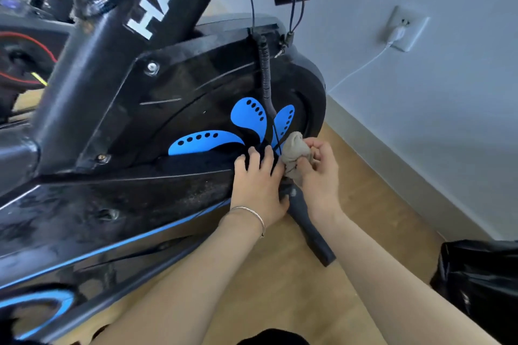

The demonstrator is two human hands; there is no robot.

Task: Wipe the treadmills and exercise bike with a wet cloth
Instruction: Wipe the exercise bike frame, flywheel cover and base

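Pale grey walls meet a light wooden floor [372, 176] along a low skirting board, and one black exercise bike [157, 109] fills most of the view, its frame cut off at the top and left so that only the letters "HAN" of its white lettering can be read. One flywheel cover on the bike carries three blue petal shapes dotted with black holes, and two thin black cables [265, 70] hang down across it. One dark floor stabiliser bar [311, 230] sticks out from under the bike toward the wall. At the lower right edge sits one glossy black bag [482, 286], partly out of frame. Behind the bike at upper left, some red-and-black equipment is blurred and too cropped to identify. Two bare forearms reach in from below. One left hand [259, 185], with one thin silver bracelet [248, 217] at the wrist, rests with fingers spread flat against the bike's lower cover. One right hand [319, 173] has its grip closed around one crumpled beige cloth [297, 154], which is bunched against the flywheel cover just beside the left hand. One white wall socket [406, 29] holds one white plug, its cord trailing down the wall.
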